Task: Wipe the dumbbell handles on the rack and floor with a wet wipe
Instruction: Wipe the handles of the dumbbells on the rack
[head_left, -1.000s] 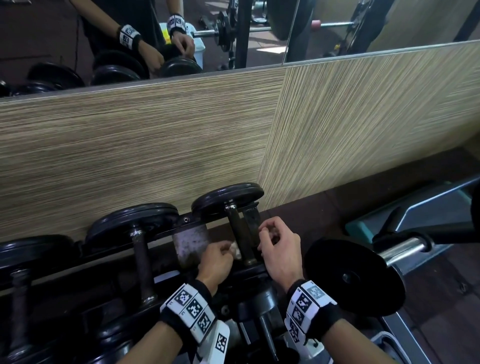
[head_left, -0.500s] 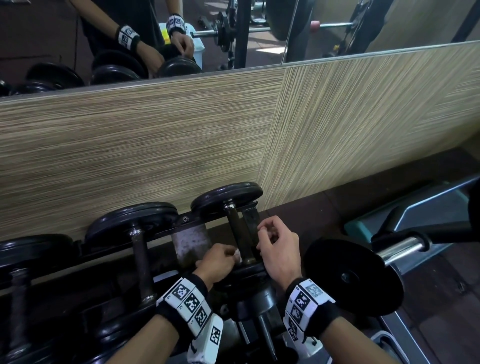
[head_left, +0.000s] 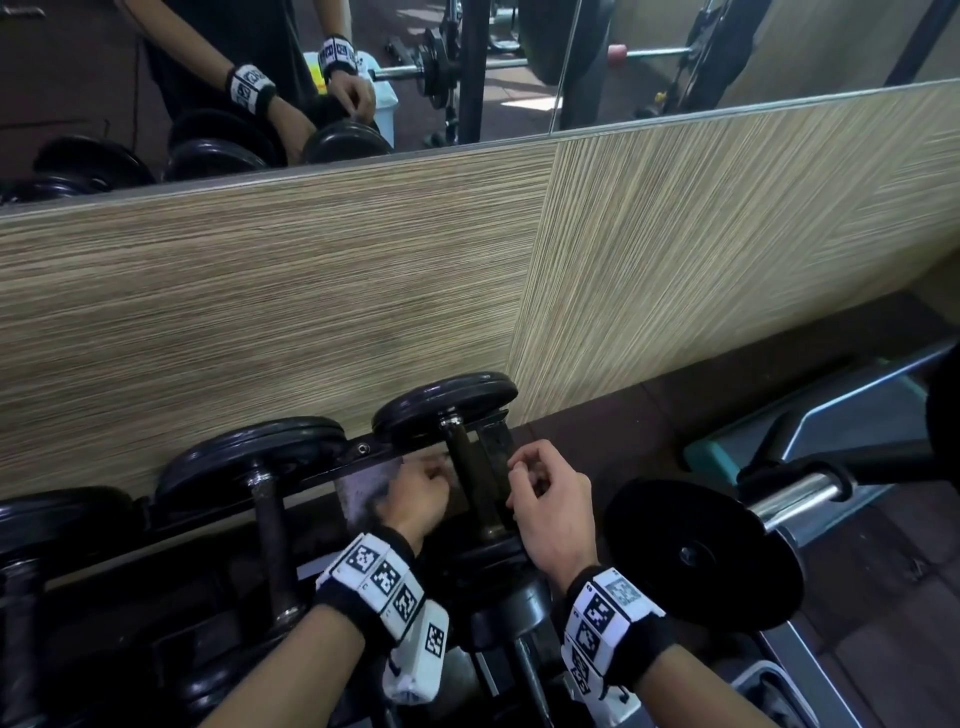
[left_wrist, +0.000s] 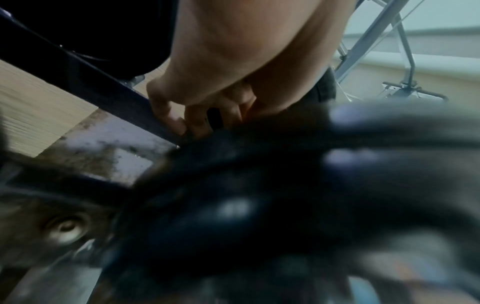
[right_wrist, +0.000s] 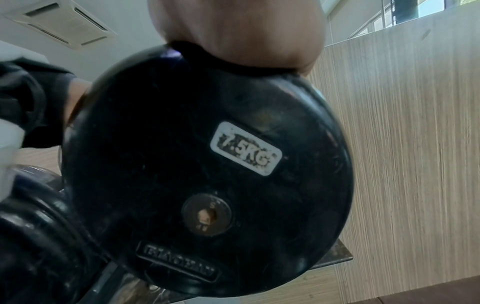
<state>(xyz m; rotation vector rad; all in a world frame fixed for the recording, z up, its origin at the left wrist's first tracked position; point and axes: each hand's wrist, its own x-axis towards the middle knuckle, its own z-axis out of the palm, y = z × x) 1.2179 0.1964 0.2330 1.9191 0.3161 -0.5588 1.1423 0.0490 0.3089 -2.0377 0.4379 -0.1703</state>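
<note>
The rightmost dumbbell on the rack (head_left: 363, 449) has a dark handle (head_left: 470, 478) between black plates. In the right wrist view its near plate (right_wrist: 207, 164) reads 7.5KG. My left hand (head_left: 423, 493) is curled tight against the handle's left side, and in the left wrist view its fingers (left_wrist: 176, 119) are bunched at the rack bar (left_wrist: 103, 88). My right hand (head_left: 540, 483) sits just right of the handle with thumb and forefinger pinched. The wet wipe is hidden inside the hands and appears to pass round the handle.
More dumbbells (head_left: 270, 519) lie to the left on the rack, and others sit below my wrists. A barbell with a black plate (head_left: 701, 551) and a bench (head_left: 857, 415) stand close on the right. A striped wall panel (head_left: 311, 312) and mirror rise behind the rack.
Both hands have slid a little up the handle toward the far plate. The white bit of wipe seen by the left fingers earlier is covered now.
</note>
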